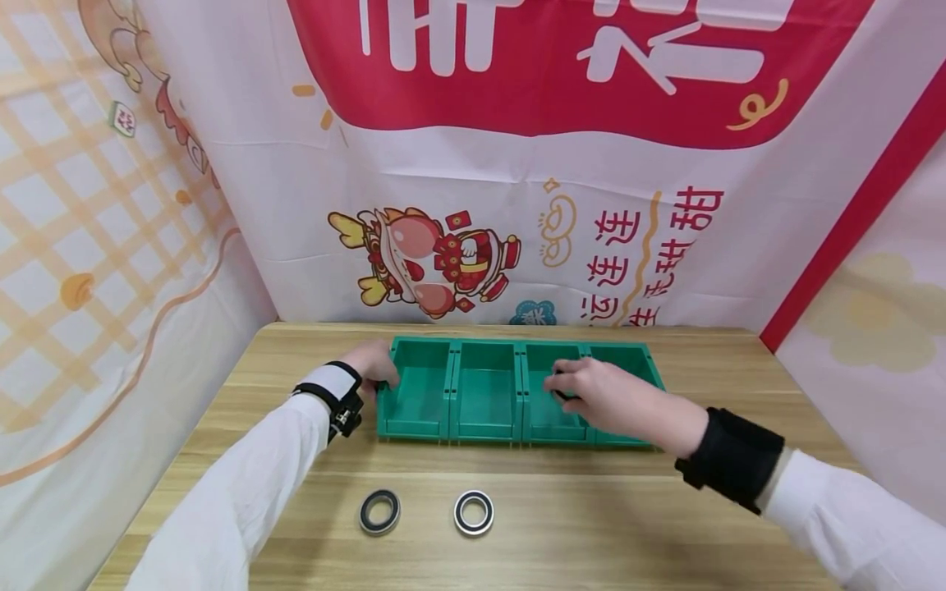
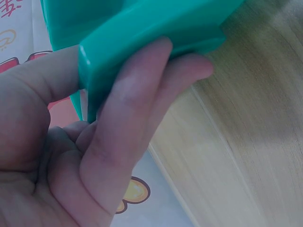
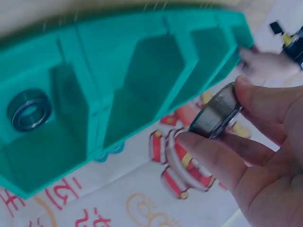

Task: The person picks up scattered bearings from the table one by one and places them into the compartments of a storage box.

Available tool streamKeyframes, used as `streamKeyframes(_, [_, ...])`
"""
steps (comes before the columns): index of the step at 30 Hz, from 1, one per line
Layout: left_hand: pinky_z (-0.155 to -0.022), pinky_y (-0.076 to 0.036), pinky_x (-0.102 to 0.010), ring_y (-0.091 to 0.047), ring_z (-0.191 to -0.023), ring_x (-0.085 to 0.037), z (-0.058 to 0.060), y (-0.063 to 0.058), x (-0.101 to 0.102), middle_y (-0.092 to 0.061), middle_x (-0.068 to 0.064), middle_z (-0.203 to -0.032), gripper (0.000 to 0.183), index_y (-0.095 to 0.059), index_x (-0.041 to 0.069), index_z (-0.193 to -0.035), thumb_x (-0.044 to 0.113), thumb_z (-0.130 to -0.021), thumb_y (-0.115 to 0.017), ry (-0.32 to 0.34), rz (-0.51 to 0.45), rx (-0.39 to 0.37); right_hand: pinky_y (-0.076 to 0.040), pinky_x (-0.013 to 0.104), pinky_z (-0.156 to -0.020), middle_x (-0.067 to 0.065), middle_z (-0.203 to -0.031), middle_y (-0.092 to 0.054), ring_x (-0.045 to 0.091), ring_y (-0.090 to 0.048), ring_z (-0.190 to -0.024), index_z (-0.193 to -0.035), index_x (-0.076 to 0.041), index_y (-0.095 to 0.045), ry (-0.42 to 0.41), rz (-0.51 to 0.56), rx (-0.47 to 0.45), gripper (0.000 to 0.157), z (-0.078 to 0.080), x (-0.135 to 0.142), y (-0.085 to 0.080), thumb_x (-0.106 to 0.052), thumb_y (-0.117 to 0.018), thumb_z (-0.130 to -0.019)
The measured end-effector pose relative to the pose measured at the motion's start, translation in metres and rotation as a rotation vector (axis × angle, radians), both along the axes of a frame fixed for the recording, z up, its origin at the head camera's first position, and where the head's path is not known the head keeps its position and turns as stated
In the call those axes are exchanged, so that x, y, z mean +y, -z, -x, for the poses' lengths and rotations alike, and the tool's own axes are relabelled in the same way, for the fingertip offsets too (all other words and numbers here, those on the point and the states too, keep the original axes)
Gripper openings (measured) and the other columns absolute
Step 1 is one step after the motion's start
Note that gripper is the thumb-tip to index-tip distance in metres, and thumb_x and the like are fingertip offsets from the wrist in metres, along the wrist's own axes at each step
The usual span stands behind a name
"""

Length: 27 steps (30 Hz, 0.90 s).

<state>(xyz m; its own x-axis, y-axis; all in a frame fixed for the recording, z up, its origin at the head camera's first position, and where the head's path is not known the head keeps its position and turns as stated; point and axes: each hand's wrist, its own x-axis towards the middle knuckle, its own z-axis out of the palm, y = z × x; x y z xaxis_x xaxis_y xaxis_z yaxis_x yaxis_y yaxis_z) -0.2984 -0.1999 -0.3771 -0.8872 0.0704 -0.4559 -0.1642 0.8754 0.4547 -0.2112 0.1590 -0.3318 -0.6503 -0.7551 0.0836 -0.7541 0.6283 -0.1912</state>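
A row of joined green bins (image 1: 485, 392) stands on the wooden table. At its left end my left hand (image 1: 374, 364) grips the outer side wall, thumb on one side and fingers on the other, as the left wrist view shows its green edge (image 2: 142, 35). My right hand (image 1: 594, 392) is over the third bin from the left and pinches a ball bearing (image 3: 215, 113) by its rim, between thumb and fingers. Another bearing (image 3: 29, 111) lies inside the rightmost bin; in the head view the right hand and forearm hide it.
Two more bearings lie flat on the table in front of the bins, one at left (image 1: 380, 512) and one nearer the middle (image 1: 474, 513). A printed cloth (image 1: 473, 164) hangs right behind the table's back edge, with further cloth at both sides.
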Motion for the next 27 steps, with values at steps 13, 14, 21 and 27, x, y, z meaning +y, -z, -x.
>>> streamKeyframes(13, [-0.065, -0.058, -0.037, -0.067, -0.066, -0.027, 0.0, 0.001, 0.0, -0.06, -0.015, -0.083, 0.018, -0.055, -0.003, -0.094, -0.001, -0.078, -0.063, -0.005, -0.008, -0.006, -0.055, 0.036, -0.082, 0.014, -0.113, -0.065, 0.026, -0.065, -0.101, -0.119, 0.0, -0.064, 0.09, -0.01, -0.043, 0.036, 0.06, -0.006, 0.03, -0.007, -0.07, -0.084])
streamKeyframes(14, [-0.065, -0.058, -0.037, -0.067, -0.065, -0.027, 0.0, 0.001, 0.001, -0.06, -0.015, -0.083, 0.018, -0.055, -0.003, -0.093, -0.001, -0.077, -0.063, -0.004, -0.006, -0.006, -0.055, 0.036, -0.082, 0.014, -0.113, -0.065, 0.026, -0.065, -0.1, -0.119, 0.0, -0.064, 0.094, -0.01, -0.047, 0.035, 0.063, -0.006, 0.034, -0.007, -0.07, -0.085])
streamKeyframes(21, [-0.062, -0.058, -0.035, -0.065, -0.062, -0.024, -0.001, 0.001, 0.001, -0.06, -0.014, -0.084, 0.017, -0.055, -0.002, -0.091, -0.001, -0.077, -0.063, 0.0, -0.011, -0.003, -0.055, 0.037, -0.083, 0.015, -0.112, -0.066, 0.026, -0.065, -0.102, -0.118, 0.001, -0.064, 0.138, -0.056, -0.086, 0.034, 0.08, -0.01, 0.054, -0.008, -0.07, -0.086])
streamKeyframes(27, [-0.056, -0.055, -0.03, -0.062, -0.056, -0.021, 0.0, 0.0, 0.0, -0.061, -0.014, -0.082, 0.014, -0.056, -0.001, -0.088, -0.001, -0.076, -0.063, 0.005, -0.001, -0.006, -0.056, 0.036, -0.078, 0.014, -0.107, -0.068, 0.021, -0.066, -0.089, -0.114, 0.0, -0.067, 0.206, -0.109, -0.125, 0.029, 0.088, -0.019, 0.072, -0.008, -0.069, -0.087])
